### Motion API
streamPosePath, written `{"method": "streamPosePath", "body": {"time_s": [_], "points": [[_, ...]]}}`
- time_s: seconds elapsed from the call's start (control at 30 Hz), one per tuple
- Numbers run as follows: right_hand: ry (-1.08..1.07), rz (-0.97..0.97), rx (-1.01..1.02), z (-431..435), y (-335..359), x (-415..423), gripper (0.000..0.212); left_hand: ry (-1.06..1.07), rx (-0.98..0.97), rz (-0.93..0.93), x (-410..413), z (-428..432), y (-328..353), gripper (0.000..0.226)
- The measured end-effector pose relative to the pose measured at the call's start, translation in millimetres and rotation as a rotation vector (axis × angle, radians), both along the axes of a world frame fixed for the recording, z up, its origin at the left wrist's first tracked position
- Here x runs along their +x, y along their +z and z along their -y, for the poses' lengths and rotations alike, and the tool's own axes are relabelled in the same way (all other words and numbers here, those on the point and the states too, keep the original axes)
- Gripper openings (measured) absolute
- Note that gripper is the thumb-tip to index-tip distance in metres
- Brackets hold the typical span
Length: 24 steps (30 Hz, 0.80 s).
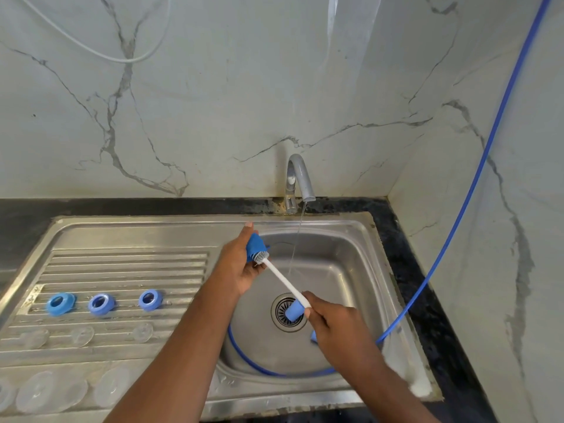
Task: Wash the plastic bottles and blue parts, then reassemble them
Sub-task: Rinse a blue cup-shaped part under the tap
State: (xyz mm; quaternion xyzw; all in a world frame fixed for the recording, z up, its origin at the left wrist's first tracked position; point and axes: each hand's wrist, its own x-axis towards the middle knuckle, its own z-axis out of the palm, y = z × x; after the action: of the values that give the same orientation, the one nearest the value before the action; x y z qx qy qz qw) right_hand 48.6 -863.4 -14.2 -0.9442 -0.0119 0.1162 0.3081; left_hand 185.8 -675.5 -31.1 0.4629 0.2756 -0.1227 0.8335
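Marble-look wall [244, 87] fills the upper half of the frame. A white cable [91, 50] loops across its upper left. A dark worktop [24, 215] runs below it and down the right side.

A steel sink [137, 230] is set into the worktop. Its ribbed draining board [122, 270] is at left and its basin [345, 254] is right of centre. A blue hose [476, 178] comes down from the upper right corner, goes over the basin's right edge and curves round the basin floor. The tap [300, 175] stands at the back edge, upper centre. A thin stream of water [297, 239] falls from it into the basin.

Both forearms enter from the bottom edge. The left hand [238, 264] is over the basin's left rim, centre frame. Its grip is closed round a blue part [254, 244], with one finger straight above it. The right hand [335, 325] is lower right of centre, over the basin. Its grip is closed round the lower end of a brush [283, 277]. The brush has a white shaft slanting up-left, its grey bristle head touches the blue part, and a blue end piece sits by the right thumb. A small blue bit shows under the right hand; I can't tell what it is.

Clear plastic pieces [45, 392] lie at lower left on the draining board, with smaller ones in a row above them. They are too faint to identify. Three blue rings [101, 304] sit in a row at left on the ribs, apart from each other. The drain [280, 319] is on the basin floor, partly hidden by the brush end.
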Motion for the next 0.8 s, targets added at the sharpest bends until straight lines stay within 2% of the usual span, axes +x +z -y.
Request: {"method": "streamPosePath", "body": {"time_s": [0.07,0.13,0.17,0.27,0.3,0.37,0.43,0.5,0.53,0.57,0.6,0.67,0.77,0.8], "points": [[0.0,0.027,-0.097,-1.9,-5.5,-0.9,0.019,-0.02,-0.041,-0.04,0.5,-3.0,-6.3,0.033],[0.008,-0.069,-0.034,-3.4,-6.0,0.6,0.024,-0.002,-0.132,-0.099,0.2,-6.1,-11.7,0.036],[0.004,-0.133,0.083,-3.4,-4.6,1.3,0.026,0.02,-0.178,-0.112,-1.0,-6.1,-11.6,0.035],[-0.214,-0.5,0.693,0.2,8.7,0.2,0.025,0.058,-0.272,-0.026,-9.2,-4.4,-8.6,0.035],[-0.243,-0.56,0.801,2.9,13.6,0.4,0.025,0.061,-0.287,0.017,-11.3,-4.2,-7.3,0.037],[-0.239,-0.536,0.821,5.4,19.6,2.8,0.025,0.057,-0.278,0.056,-11.1,-4.3,-2.5,0.046],[-0.177,-0.331,0.57,5.6,19.7,8.2,0.024,0.032,-0.135,0.042,-5.9,-4.6,-0.1,0.054],[-0.046,-0.077,0.099,9.7,13.4,11.1,0.022,0.01,-0.016,0.02,-1.3,-4.1,-3.4,0.052],[-0.017,-0.008,-0.081,10.8,9.5,11.2,0.024,0.008,-0.027,-0.009,-1.1,-3.4,-6.2,0.052],[-0.013,0.024,-0.177,10.3,5.5,10.1,0.025,0.003,-0.057,-0.045,-2.2,-1.3,-7.8,0.052],[-0.002,0.013,-0.189,7.3,1.8,7.7,0.025,0.003,-0.082,-0.073,-4.1,0.3,-9.5,0.051],[0.0,-0.111,0.011,-1.0,-4.5,4.2,0.026,0.014,-0.135,-0.085,-7.3,1.9,-11.5,0.042],[-0.261,-0.501,0.677,-1.1,3.8,-2.4,0.03,0.005,-0.284,0.008,-10.6,-1.5,-9.4,0.033],[-0.279,-0.584,0.802,1.1,8.3,-3.9,0.031,0.0,-0.333,0.041,-11.7,-2.7,-8.1,0.032]]}}
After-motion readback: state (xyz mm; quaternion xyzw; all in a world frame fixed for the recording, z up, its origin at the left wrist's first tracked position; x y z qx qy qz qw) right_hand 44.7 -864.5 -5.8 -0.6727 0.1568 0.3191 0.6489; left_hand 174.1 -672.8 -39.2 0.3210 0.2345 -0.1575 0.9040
